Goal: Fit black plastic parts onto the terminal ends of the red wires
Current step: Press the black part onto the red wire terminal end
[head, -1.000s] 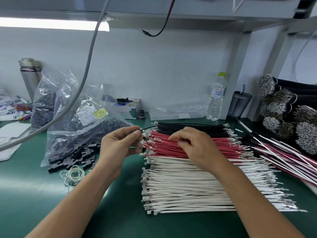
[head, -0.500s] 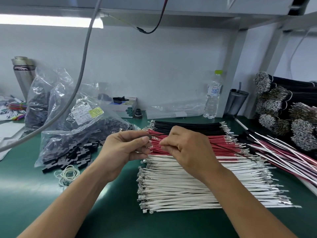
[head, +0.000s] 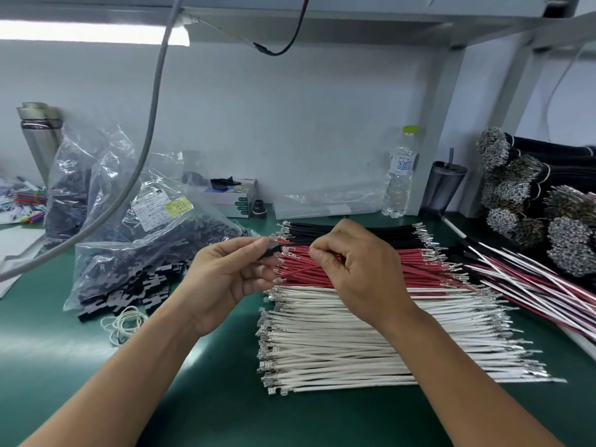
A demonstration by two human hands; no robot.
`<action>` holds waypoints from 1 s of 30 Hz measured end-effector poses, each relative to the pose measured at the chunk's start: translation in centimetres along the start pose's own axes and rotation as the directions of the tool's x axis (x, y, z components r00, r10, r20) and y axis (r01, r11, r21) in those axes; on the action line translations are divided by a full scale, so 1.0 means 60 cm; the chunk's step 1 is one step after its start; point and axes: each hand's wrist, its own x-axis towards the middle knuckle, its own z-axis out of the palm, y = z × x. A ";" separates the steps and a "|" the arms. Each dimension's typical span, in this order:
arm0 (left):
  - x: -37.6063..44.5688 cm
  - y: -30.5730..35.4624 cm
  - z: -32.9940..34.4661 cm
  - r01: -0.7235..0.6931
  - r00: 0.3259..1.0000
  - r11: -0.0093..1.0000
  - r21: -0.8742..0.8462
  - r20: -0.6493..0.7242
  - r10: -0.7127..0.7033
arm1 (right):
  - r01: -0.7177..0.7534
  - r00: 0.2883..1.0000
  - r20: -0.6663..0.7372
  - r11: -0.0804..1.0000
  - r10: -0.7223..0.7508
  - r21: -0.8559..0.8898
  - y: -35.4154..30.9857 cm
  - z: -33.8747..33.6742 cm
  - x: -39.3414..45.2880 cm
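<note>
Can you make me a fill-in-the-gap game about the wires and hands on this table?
1. The left hand pinches a small ____ plastic part.
2. The right hand pinches a single ____ wire.
3. Nearest the person lies the row of ____ wires.
4. The black wires lie ____ the red wires.

Missing words: black; red; white; behind

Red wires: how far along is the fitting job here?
Done: nothing clearly finished; the red wires lying in the stack show bare metal terminals. In hand: the left hand pinches a black plastic part; the right hand holds one red wire. Left: apparently the whole red stack.
</note>
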 end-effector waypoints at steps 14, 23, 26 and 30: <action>-0.002 0.005 -0.004 0.036 0.997 0.999 -0.008 0.073 -0.035 | 0.117 0.985 -0.128 0.993 -0.113 0.025 0.001 0.002 -0.004; -0.001 0.008 -0.006 0.074 0.994 0.995 -0.070 0.082 -0.068 | 0.128 0.981 -0.159 0.988 -0.113 0.084 0.001 0.002 -0.006; -0.001 0.008 -0.007 0.083 0.993 0.994 -0.066 0.085 -0.077 | 0.132 0.980 -0.158 0.989 -0.121 0.063 -0.001 0.005 -0.006; -0.002 0.009 -0.004 0.091 0.992 0.994 -0.053 0.088 -0.086 | 0.144 0.979 -0.153 0.987 -0.132 0.069 -0.001 0.008 -0.006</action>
